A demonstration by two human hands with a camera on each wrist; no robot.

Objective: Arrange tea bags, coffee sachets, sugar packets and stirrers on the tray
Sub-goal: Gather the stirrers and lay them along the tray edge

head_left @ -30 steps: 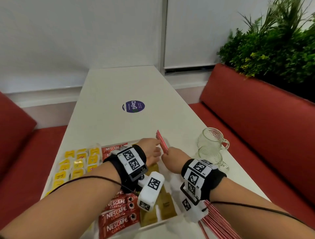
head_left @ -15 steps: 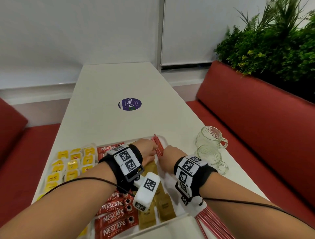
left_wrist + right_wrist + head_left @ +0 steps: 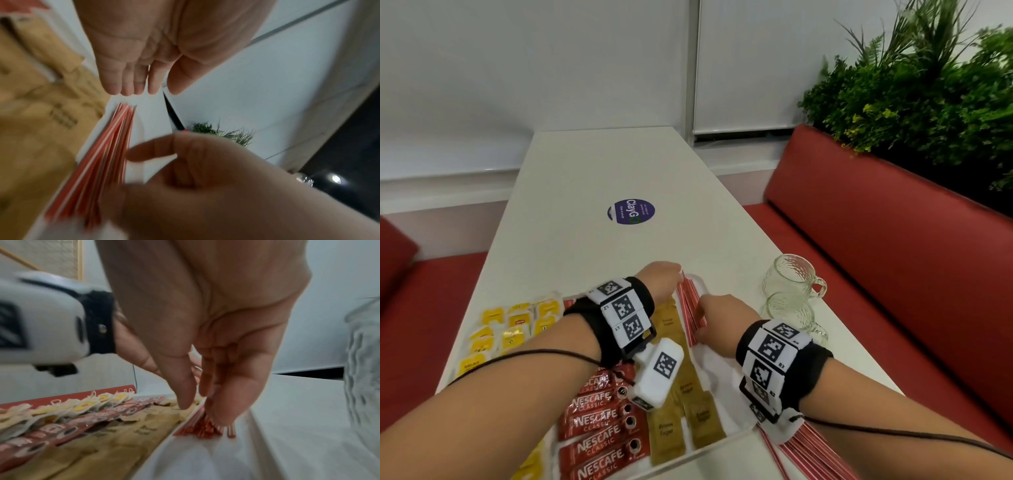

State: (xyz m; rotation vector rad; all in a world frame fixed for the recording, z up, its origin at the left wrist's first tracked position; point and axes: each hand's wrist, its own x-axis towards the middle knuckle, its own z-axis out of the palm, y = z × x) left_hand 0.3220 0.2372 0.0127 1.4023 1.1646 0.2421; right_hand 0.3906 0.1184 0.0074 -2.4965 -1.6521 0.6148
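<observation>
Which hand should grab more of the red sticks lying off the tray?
Probably the right hand. The spare stirrers lie on the table beside the right forearm, outside the tray; the left hand is at the tray's far end.

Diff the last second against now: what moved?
The stirrer bundle, raised at an angle between both hands a second ago, now lies flat in the tray beside the brown sugar packets. The left hand is at its far end; the right hand keeps its fingers on it. Tea bags, coffee sachets and glass mugs stayed.
</observation>
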